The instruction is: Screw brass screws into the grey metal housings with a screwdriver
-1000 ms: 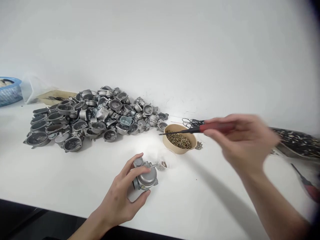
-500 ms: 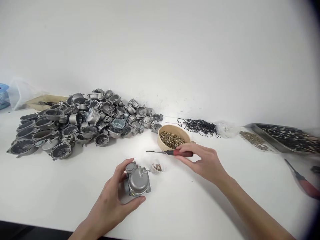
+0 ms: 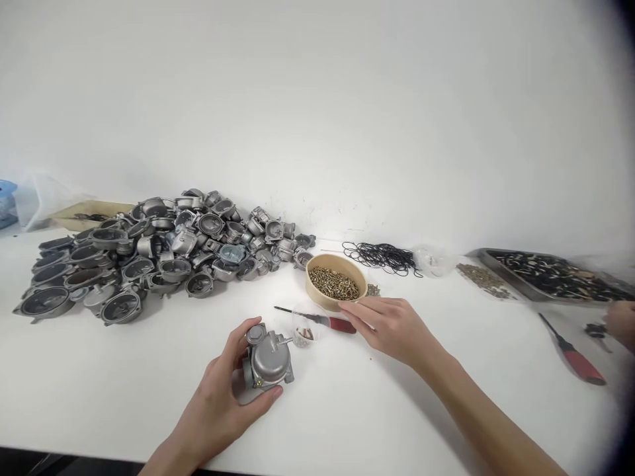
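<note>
A grey metal carburetor [image 3: 270,362] with a rounded cover, a short spout and one brass-coloured screw at its lower corner is gripped by my left hand [image 3: 218,396], thumb below and fingers behind. My right hand [image 3: 397,330] reaches to the front rim of a round tan bowl [image 3: 313,291] full of small brass-coloured screws [image 3: 335,283]. Its fingers are apart, and nothing shows in them. Just left of that hand lies a screwdriver [image 3: 342,324] with a red and black handle. A small clear plastic cup [image 3: 303,334] with a few brass pieces stands by its shaft.
Many carburetor bodies [image 3: 173,264] are heaped at the left. Black rubber rings [image 3: 381,256], loose small parts [image 3: 483,279] and a metal tray [image 3: 526,284] of dark parts line the back right. Another screwdriver [image 3: 578,363] lies near a co-worker's hand [image 3: 622,324].
My right hand has let go of the screwdriver, which now lies on the table, and has moved to the bowl's rim. My left hand still holds the carburetor. The co-worker's hand has appeared.
</note>
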`<act>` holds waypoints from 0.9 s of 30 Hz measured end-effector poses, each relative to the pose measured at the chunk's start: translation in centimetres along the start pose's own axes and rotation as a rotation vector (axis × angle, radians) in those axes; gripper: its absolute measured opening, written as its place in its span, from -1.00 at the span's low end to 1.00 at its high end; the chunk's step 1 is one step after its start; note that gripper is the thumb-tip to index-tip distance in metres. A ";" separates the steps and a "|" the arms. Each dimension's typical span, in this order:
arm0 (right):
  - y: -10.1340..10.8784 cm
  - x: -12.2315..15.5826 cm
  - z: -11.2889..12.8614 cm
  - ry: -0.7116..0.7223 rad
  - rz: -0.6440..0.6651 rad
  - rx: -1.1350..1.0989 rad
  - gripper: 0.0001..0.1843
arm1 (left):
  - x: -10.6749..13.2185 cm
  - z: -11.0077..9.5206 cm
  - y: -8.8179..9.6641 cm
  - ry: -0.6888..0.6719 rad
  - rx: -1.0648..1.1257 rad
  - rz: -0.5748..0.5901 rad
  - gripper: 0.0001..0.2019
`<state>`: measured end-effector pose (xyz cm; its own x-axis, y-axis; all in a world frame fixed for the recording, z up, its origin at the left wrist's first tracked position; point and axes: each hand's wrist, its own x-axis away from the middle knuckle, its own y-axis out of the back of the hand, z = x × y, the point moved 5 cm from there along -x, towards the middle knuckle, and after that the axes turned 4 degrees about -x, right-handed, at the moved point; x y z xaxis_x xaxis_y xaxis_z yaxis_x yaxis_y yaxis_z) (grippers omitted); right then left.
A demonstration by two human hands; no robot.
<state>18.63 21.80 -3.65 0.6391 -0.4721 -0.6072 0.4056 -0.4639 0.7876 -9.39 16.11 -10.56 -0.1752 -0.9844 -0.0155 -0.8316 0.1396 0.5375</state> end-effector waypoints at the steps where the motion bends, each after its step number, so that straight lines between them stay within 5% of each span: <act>1: 0.9 -0.2 0.8 0.025 -0.092 -0.019 -0.79 | 0.1 0.1 0.0 0.000 -0.016 0.014 -0.16; 4: 2.1 -0.8 4.5 0.091 -0.264 -0.217 -0.73 | 0.3 0.4 -0.3 -0.047 -0.062 0.072 -0.12; 10: -0.5 -0.9 11.5 0.225 -0.090 -0.487 -0.57 | 0.8 -0.1 -1.4 -0.262 -0.152 0.123 -0.12; 15: -2.1 -0.7 11.1 0.009 0.016 -0.595 -0.34 | 0.6 -0.8 -1.7 -0.384 -0.095 0.150 -0.17; 27: -1.8 -0.9 10.3 -0.049 0.167 -0.790 -0.25 | 0.5 -1.4 -1.6 -0.397 -0.028 0.191 -0.26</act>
<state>10.60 15.33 -5.60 0.7101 -0.5291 -0.4645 0.6610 0.2740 0.6985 -7.40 15.28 -10.22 -0.5182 -0.8228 -0.2334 -0.7509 0.3071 0.5847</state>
